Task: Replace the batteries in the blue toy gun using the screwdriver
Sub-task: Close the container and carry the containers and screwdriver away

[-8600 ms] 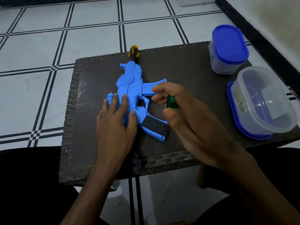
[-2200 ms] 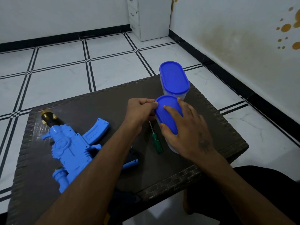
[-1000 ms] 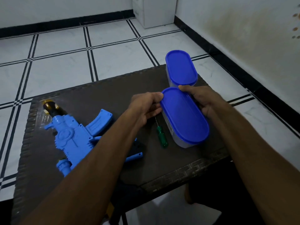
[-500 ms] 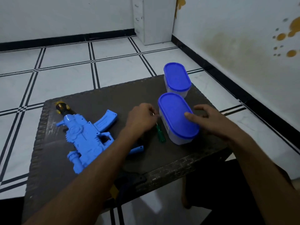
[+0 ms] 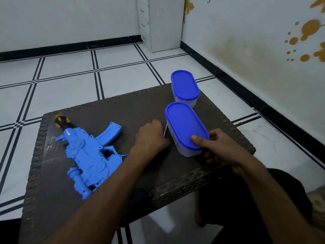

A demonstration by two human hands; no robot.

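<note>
The gun (image 5: 88,155) lay flat on the left half of the desk (image 5: 137,106), with its yellow-and-black muzzle at the far-left corner and its stock toward the near edge. The magazine stuck out to the right, and the forearm of the left hand crossed over the grip.

The left hand (image 5: 151,136) rested knuckles-up mid-desk, just left of the near box (image 5: 186,129), with its fingers curled down over the screwdriver. Only a thin sliver of the screwdriver (image 5: 165,132) shaft showed, between the hand and the box. I could not tell whether the fingers actually pinched it.

The right hand (image 5: 216,147) gripped the near end of the near box, with the thumb on the blue lid's rim and the fingers wrapped round the clear wall below.

The far box (image 5: 184,87), also with a blue lid, stood just beyond the near one at the desk's far-right corner. The two were close, and contact was unclear.

The floor (image 5: 70,76) was white tile with black lines. A white cabinet (image 5: 158,23) stood in the far corner.
</note>
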